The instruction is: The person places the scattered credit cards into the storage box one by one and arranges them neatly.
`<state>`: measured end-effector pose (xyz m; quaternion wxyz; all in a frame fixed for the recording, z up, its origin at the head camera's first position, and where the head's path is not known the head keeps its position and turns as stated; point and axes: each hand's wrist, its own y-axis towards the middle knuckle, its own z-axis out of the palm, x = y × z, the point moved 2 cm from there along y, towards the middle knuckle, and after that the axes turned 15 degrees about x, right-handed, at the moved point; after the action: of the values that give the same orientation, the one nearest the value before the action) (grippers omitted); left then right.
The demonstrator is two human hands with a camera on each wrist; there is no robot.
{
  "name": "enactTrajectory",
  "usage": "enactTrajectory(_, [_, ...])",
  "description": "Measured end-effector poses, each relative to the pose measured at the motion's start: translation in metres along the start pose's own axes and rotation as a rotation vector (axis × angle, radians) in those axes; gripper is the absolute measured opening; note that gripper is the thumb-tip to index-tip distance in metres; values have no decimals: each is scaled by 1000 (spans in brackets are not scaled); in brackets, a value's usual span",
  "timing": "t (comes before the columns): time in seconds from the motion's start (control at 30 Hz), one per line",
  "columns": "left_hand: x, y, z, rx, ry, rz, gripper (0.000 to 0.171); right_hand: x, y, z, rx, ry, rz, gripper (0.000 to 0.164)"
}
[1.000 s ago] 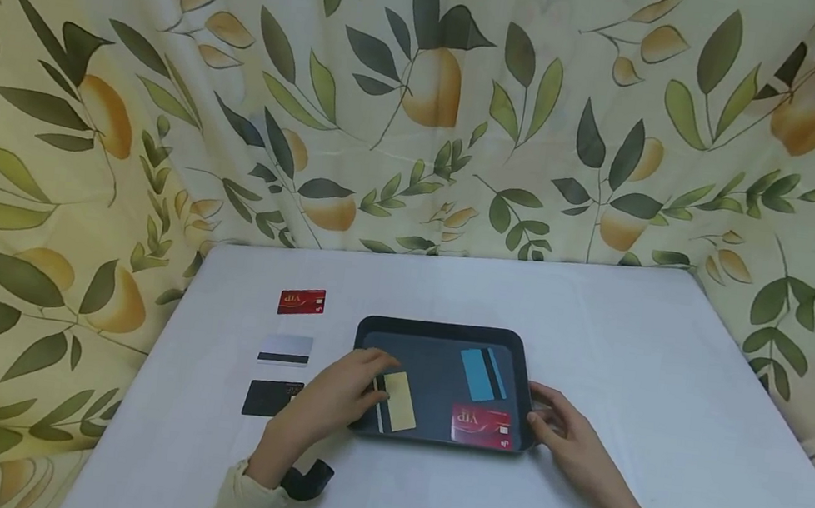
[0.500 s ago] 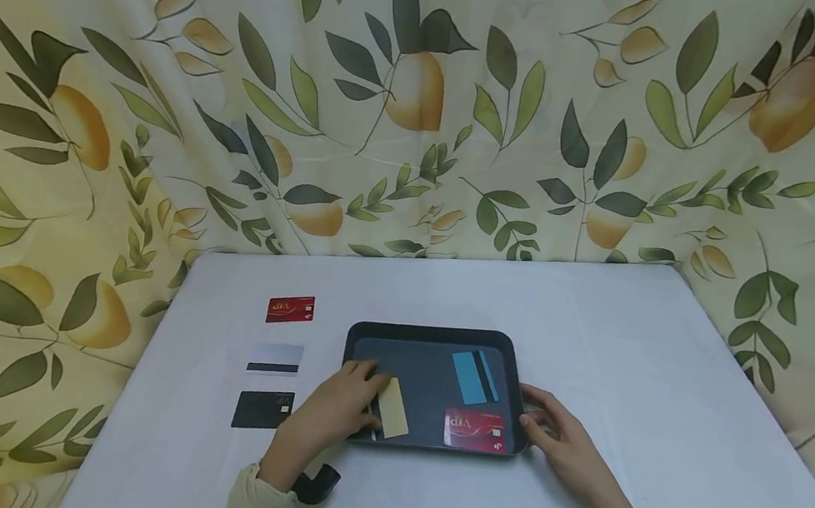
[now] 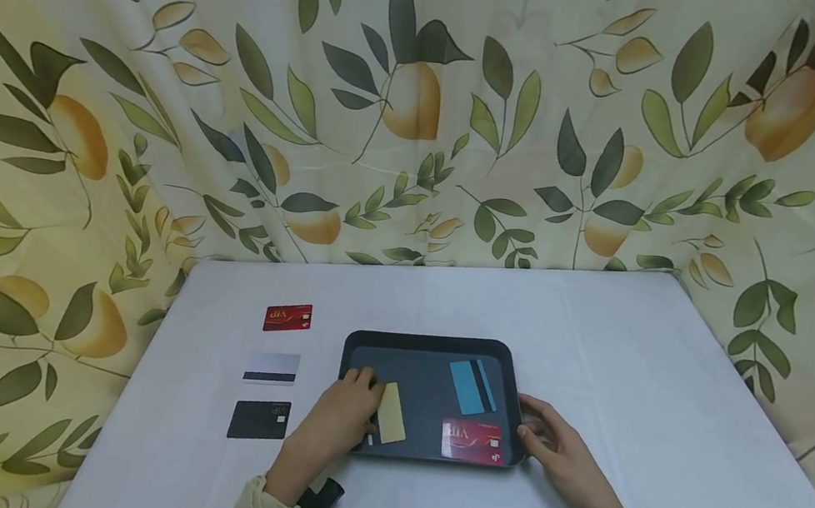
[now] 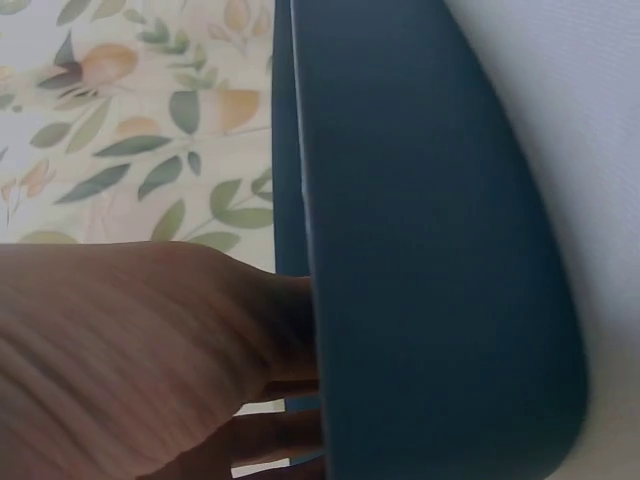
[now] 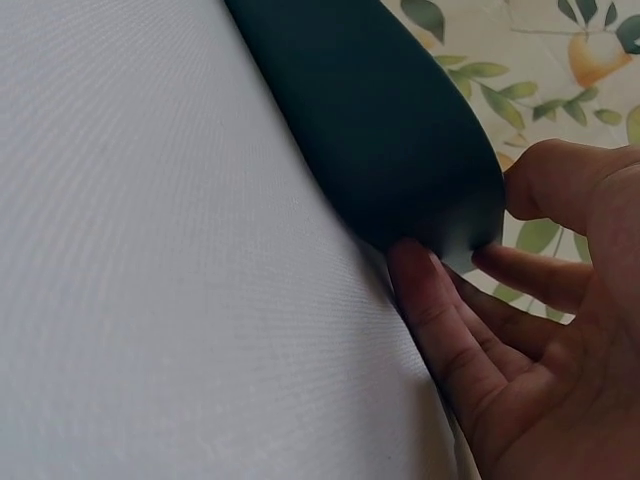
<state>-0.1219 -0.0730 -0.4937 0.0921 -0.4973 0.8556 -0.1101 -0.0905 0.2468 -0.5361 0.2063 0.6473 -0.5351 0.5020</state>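
A dark blue-grey tray [image 3: 434, 348] rests on the white table. Inside, at its left end, lies a gold card [image 3: 392, 416] with a dark stripe, its left part covered by my left hand [image 3: 345, 406]. The curled fingers of that hand pinch the card, the thumb near its lower left corner. In the left wrist view the tray's wall [image 4: 430, 240] hides the fingertips. My right hand [image 3: 556, 438] grips the tray's right end; the right wrist view shows thumb and fingers around its corner [image 5: 440, 190]. A blue card [image 3: 468, 388] and a pink-red VIP card [image 3: 471, 441] lie at the tray's right.
Left of the tray, a red VIP card [image 3: 288, 317], a silver card [image 3: 271, 367] with a black stripe and a black card [image 3: 258, 420] lie in a column on the table [image 3: 595, 334]. A fruit-patterned curtain [image 3: 259, 103] hangs behind the table.
My left hand's fingers have drawn together and curled in over the gold card's left part, uncovering the black card on the table. The right hand stays at the tray's end; the head view shifts slightly.
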Motion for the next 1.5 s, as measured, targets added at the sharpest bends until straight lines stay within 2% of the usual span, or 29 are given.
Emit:
enactTrajectory(0.23, [2, 1, -1, -44, -15, 5, 62, 1, -1, -1, -6, -34, -18, 54])
enactTrajectory(0.43, [4, 4, 0, -93, -66, 6, 63, 2, -3, -2, -7, -35, -8, 54])
enactTrajectory(0.63, [6, 5, -3, -151, -138, -20, 43, 0, -4, -1, -15, -37, -3, 54])
enactTrajectory(0.87, [13, 3, -7, -178, -268, -23, 23, 0, -5, -1, -14, -44, 1, 54])
enactTrajectory(1.13, [29, 2, -13, -147, -475, 0, 9, 1, 0, 2, 2, -28, -32, 54])
enactTrajectory(1.37, [45, 1, -17, -118, -762, 18, 9, -1, 1, 1, -6, -32, -34, 54])
enactTrajectory(1.5, [53, 3, -18, -98, -879, 36, 9, -1, -1, -1, -13, -38, -33, 54])
